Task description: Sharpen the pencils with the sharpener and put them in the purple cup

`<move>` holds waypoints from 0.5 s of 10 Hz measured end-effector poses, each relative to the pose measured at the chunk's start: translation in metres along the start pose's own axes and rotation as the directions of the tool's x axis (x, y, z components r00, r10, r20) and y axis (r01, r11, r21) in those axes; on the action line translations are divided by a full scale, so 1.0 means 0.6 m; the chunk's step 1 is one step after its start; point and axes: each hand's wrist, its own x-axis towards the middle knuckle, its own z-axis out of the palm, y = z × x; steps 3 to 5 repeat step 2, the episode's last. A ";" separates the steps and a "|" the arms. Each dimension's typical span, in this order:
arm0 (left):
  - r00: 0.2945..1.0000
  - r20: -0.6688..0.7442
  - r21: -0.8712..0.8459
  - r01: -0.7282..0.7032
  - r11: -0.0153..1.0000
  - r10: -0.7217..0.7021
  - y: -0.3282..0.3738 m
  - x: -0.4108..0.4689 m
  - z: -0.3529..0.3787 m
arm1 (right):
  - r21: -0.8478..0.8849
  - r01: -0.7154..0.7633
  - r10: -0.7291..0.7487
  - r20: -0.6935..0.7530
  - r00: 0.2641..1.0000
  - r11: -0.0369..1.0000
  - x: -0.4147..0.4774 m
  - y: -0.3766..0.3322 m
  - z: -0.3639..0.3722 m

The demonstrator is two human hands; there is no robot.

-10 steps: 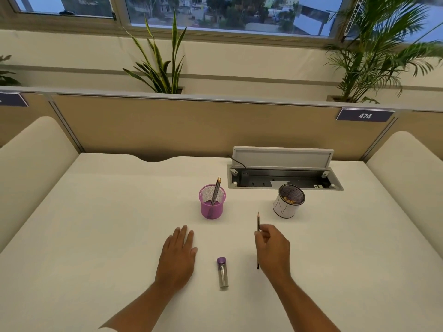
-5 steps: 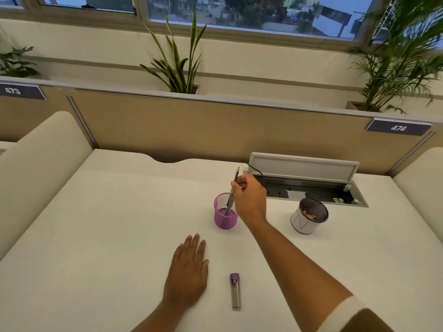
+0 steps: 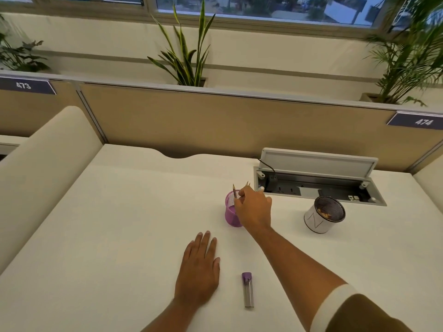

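Observation:
The purple mesh cup (image 3: pixel 230 215) stands mid-table. My right hand (image 3: pixel 254 209) reaches over its rim, fingertips pinched on a pencil (image 3: pixel 234 191) that stands point-up inside the cup. Two more pencil tips (image 3: pixel 247 183) poke up just behind my knuckles; their shafts are hidden by the hand. My left hand (image 3: pixel 199 271) lies flat, palm down, on the white table (image 3: pixel 119 236), holding nothing. The sharpener (image 3: pixel 248 293), a clear tube with a purple cap, lies on the table between my forearms, untouched.
A white cup (image 3: pixel 314 222) with a dark mesh rim and shavings inside stands right of the purple cup. Behind it, an open cable box (image 3: pixel 318 188) with raised lid is sunk into the table. A tan divider (image 3: pixel 215 121) closes the far edge.
My right hand carried the pencil from beside the sharpener up to the purple cup and lowered it in. The left hand and sharpener stayed put; the camera shifted left.

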 end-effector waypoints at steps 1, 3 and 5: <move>1.000 -0.005 -0.008 -0.009 1.000 0.009 -0.004 -0.002 0.004 | 0.011 0.022 -0.022 -0.005 1.000 1.000 0.000 0.000 -0.008; 1.000 -0.023 -0.035 -0.002 0.999 0.001 -0.004 -0.002 0.011 | 0.037 0.034 -0.034 -0.022 0.999 0.999 0.003 -0.003 -0.021; 1.000 -0.023 -0.035 -0.002 0.999 0.001 -0.004 -0.002 0.011 | 0.037 0.034 -0.034 -0.022 0.999 0.999 0.003 -0.003 -0.021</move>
